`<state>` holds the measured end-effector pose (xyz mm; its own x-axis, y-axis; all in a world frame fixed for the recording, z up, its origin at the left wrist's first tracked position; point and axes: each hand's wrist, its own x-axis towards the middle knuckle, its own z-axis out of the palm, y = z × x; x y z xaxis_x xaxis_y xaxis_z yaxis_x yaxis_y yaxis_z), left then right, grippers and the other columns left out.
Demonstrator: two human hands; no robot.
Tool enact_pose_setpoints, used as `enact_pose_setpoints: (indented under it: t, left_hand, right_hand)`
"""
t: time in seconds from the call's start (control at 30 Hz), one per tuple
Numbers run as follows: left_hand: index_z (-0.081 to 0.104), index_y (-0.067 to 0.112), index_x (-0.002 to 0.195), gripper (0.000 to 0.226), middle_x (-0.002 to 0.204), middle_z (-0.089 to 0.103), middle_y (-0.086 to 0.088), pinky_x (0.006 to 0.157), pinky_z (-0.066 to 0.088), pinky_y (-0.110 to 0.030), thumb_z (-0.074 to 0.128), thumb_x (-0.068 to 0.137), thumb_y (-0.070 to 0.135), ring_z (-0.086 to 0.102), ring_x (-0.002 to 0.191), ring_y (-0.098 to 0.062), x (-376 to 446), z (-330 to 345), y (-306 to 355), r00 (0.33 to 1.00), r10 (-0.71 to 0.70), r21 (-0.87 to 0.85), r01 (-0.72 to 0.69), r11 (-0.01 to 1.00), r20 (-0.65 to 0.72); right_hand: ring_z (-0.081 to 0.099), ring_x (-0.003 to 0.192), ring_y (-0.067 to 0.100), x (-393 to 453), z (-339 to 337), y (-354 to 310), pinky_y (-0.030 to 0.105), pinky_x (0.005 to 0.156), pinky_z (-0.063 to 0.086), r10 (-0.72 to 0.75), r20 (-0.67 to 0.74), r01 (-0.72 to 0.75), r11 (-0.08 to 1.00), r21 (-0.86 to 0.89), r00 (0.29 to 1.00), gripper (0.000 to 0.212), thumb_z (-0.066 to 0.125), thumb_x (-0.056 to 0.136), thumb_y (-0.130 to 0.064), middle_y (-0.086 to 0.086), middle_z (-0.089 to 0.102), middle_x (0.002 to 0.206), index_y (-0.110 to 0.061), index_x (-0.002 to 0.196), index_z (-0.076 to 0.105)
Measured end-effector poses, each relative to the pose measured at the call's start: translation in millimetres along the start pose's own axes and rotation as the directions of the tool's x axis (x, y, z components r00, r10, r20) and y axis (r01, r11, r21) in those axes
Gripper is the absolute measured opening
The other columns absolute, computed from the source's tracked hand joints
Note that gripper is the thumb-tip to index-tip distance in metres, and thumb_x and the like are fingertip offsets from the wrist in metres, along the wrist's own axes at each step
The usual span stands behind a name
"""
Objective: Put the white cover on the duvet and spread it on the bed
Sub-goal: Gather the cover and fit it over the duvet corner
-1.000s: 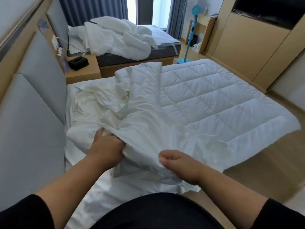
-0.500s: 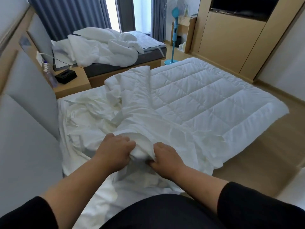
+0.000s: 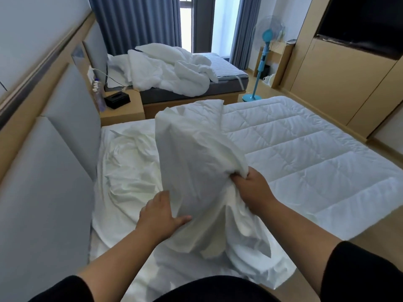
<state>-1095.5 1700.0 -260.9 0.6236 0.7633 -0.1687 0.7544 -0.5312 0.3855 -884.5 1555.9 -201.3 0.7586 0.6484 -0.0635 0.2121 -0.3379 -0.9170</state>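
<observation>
A quilted white duvet (image 3: 305, 153) lies spread over the right part of the near bed (image 3: 113, 247). Its near-left corner is wrapped in the thin white cover (image 3: 196, 162) and is lifted up off the bed. My right hand (image 3: 253, 188) grips a bunch of this covered fabric at its right side. My left hand (image 3: 161, 214) has its thumb on the front of the lifted cover and its fingers hidden behind the cloth. More of the cover lies rumpled (image 3: 128, 171) on the left half of the bed, beside the headboard.
A grey padded headboard (image 3: 43, 192) runs along the left. A wooden nightstand (image 3: 124, 112) holds a black box and a bottle. Beyond it stands a second bed (image 3: 192, 83) with crumpled bedding. A blue fan (image 3: 259, 68) and wooden cabinets (image 3: 340, 83) line the right.
Both hands were bunched together low on the bed; now the covered duvet corner is raised, my right hand is higher to the right and my left hand has moved to its lower left.
</observation>
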Motion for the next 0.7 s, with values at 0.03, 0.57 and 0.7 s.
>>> enact_pose_setpoints:
  t: [0.03, 0.57, 0.7]
  left_hand:
    - [0.045, 0.027, 0.133, 0.091, 0.129, 0.056, 0.005, 0.094, 0.048, -0.041, 0.064, 0.063, 0.081, 0.056, 0.118, -0.025, 10.9, 4.0, 5.9, 1.000, -0.016, -0.048, 0.017, 0.999, 0.006]
    - [0.061, 0.015, 0.113, 0.026, 0.100, 0.057, -0.002, 0.083, 0.046, -0.032, 0.053, 0.097, 0.033, 0.056, 0.093, -0.022, 198.1, -111.4, 129.1, 0.977, -0.209, 0.475, 0.169, 0.863, 0.032]
    - [0.059, 0.020, 0.081, 0.044, 0.079, 0.060, 0.004, 0.069, 0.045, -0.032, 0.054, 0.091, 0.063, 0.056, 0.074, -0.015, 158.7, -77.6, 204.4, 0.995, -0.078, 0.199, 0.063, 0.978, 0.069]
  right_hand:
    - [0.068, 0.089, 0.017, 6.9, -2.3, 1.4, 0.042, 0.083, 0.057, -0.008, 0.030, 0.008, 1.000, -0.004, 1.000, 0.009, 0.062, 0.094, -0.025, -0.006, 0.073, 0.092, -0.027, 0.093, 0.071]
    - [0.062, 0.106, 0.018, 164.0, -86.7, -4.0, 0.023, 0.079, 0.038, -0.144, 0.387, 0.263, 0.925, -0.275, 0.911, 0.025, 0.065, 0.094, -0.028, -0.001, 0.070, 0.114, -0.018, 0.117, 0.067]
    - [0.064, 0.098, 0.017, 185.8, -103.0, 14.2, 0.029, 0.081, 0.044, -0.040, 0.326, 0.110, 0.974, -0.198, 0.944, 0.023, 0.065, 0.094, -0.028, -0.004, 0.070, 0.107, -0.018, 0.114, 0.068]
